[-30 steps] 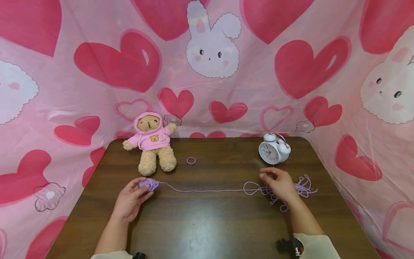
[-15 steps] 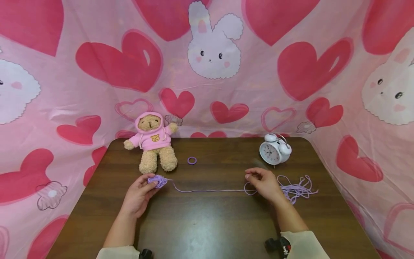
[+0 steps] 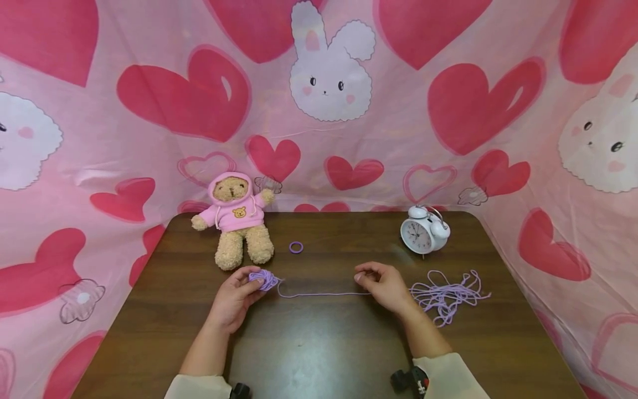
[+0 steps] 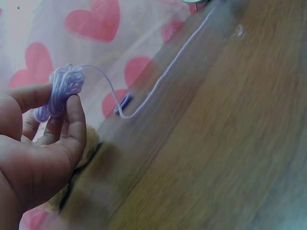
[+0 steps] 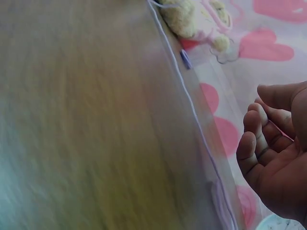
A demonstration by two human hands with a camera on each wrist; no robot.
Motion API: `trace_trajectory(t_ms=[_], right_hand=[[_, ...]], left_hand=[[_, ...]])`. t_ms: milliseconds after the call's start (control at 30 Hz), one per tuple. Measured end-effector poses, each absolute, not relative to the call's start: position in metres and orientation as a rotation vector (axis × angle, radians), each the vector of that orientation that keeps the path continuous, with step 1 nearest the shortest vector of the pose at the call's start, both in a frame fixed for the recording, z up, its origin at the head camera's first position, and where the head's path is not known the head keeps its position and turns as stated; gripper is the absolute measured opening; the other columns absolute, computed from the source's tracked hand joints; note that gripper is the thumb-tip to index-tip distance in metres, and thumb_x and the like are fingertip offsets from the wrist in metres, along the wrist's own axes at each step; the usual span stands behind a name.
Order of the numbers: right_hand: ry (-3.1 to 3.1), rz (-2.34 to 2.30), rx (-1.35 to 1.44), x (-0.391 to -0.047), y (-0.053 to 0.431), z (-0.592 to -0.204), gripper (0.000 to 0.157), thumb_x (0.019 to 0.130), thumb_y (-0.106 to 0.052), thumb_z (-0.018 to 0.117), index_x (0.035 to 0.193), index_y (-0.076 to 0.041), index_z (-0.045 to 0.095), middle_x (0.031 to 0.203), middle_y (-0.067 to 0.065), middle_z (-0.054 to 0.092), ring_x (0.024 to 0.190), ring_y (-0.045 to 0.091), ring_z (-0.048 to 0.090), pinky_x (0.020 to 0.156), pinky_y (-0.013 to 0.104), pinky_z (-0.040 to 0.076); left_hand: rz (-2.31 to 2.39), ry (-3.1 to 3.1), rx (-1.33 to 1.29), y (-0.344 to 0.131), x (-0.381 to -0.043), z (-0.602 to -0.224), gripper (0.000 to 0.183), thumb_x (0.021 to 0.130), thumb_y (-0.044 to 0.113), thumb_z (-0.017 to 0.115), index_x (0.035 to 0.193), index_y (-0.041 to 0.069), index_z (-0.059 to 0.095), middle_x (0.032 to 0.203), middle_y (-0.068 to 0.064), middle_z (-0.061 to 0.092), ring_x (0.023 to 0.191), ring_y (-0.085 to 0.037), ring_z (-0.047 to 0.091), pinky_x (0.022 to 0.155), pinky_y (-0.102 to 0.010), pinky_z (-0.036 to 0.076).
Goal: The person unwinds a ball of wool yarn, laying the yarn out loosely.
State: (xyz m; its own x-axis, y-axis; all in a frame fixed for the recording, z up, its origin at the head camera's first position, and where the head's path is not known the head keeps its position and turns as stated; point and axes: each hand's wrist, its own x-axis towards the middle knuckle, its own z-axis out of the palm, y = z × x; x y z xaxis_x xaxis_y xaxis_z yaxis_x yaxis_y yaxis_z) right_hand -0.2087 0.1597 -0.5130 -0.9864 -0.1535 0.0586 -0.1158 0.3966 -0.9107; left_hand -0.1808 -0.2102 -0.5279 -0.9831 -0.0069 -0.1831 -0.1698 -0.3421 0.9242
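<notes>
My left hand [image 3: 233,299] pinches a small wound bundle of lilac yarn [image 3: 266,280] between thumb and fingers, held up off the table in the left wrist view. From it a single strand [image 3: 324,294] dips and runs right along the tabletop. My right hand [image 3: 387,289] hovers over that strand with loosely curled fingers and nothing in them. The right wrist view shows the strand passing apart from the right hand [image 5: 273,148]. Behind the right wrist, a tangled pile of the same yarn [image 3: 451,296] lies on the wood.
A teddy bear [image 3: 236,219] in a pink hoodie leans at the back left of the brown table [image 3: 309,349]. To its right lies a purple ring [image 3: 296,247]. A white twin-bell alarm clock [image 3: 423,230] stands at the back right. Pink heart-printed cloth [image 3: 339,149] hangs behind.
Holding the yarn bundle, my left hand has moved right. My right hand has moved left, off the tangled pile, so the hands are closer together and more of the pile shows.
</notes>
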Motion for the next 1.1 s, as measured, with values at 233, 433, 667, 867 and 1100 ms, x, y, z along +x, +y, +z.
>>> trace_trajectory(t_ms=[233, 433, 667, 867, 1100], right_hand=[[2.577, -1.634, -0.304, -0.204, 0.143, -0.516, 0.020, 0.091, -0.013, 0.079, 0.109, -0.005, 0.077, 0.084, -0.002, 0.073, 0.069, 0.012, 0.060, 0.058, 0.023, 0.048], [2.548, -1.628, -0.375, -0.201, 0.130, -0.517, 0.021, 0.090, -0.017, 0.081, 0.108, -0.006, 0.077, 0.081, -0.003, 0.071, 0.066, 0.011, 0.059, 0.055, 0.024, 0.048], [2.539, -1.634, -0.447, -0.200, 0.116, -0.517, 0.022, 0.089, -0.021, 0.082, 0.107, -0.008, 0.078, 0.082, -0.004, 0.071, 0.064, 0.009, 0.061, 0.054, 0.023, 0.048], [2.551, -1.601, -0.511, -0.198, 0.104, -0.519, 0.023, 0.089, -0.022, 0.083, 0.107, -0.008, 0.079, 0.085, -0.005, 0.070, 0.067, 0.009, 0.061, 0.055, 0.024, 0.050], [2.586, -1.558, -0.627, -0.197, 0.092, -0.522, 0.024, 0.088, -0.024, 0.084, 0.107, -0.009, 0.079, 0.090, -0.006, 0.068, 0.072, 0.008, 0.062, 0.059, 0.024, 0.052]], left_hand=[[2.476, 1.712, -0.192, -0.196, -0.182, -0.528, 0.023, 0.097, -0.008, 0.062, 0.113, 0.009, 0.062, 0.106, -0.009, 0.067, 0.092, -0.019, 0.068, 0.084, -0.034, 0.060], [2.460, 1.697, -0.147, -0.183, -0.182, -0.528, 0.024, 0.097, -0.009, 0.061, 0.116, 0.005, 0.060, 0.105, -0.010, 0.068, 0.092, -0.019, 0.069, 0.084, -0.034, 0.060], [2.449, 1.697, -0.082, -0.170, -0.181, -0.527, 0.025, 0.096, -0.010, 0.062, 0.118, 0.002, 0.059, 0.103, -0.010, 0.067, 0.092, -0.018, 0.069, 0.084, -0.033, 0.060], [2.425, 1.672, -0.051, -0.158, -0.181, -0.529, 0.027, 0.095, -0.010, 0.062, 0.120, 0.000, 0.057, 0.104, -0.010, 0.067, 0.093, -0.019, 0.068, 0.086, -0.034, 0.060], [2.404, 1.649, -0.046, -0.148, -0.179, -0.530, 0.024, 0.096, -0.010, 0.062, 0.115, 0.005, 0.060, 0.106, -0.010, 0.067, 0.095, -0.019, 0.068, 0.087, -0.034, 0.060]])
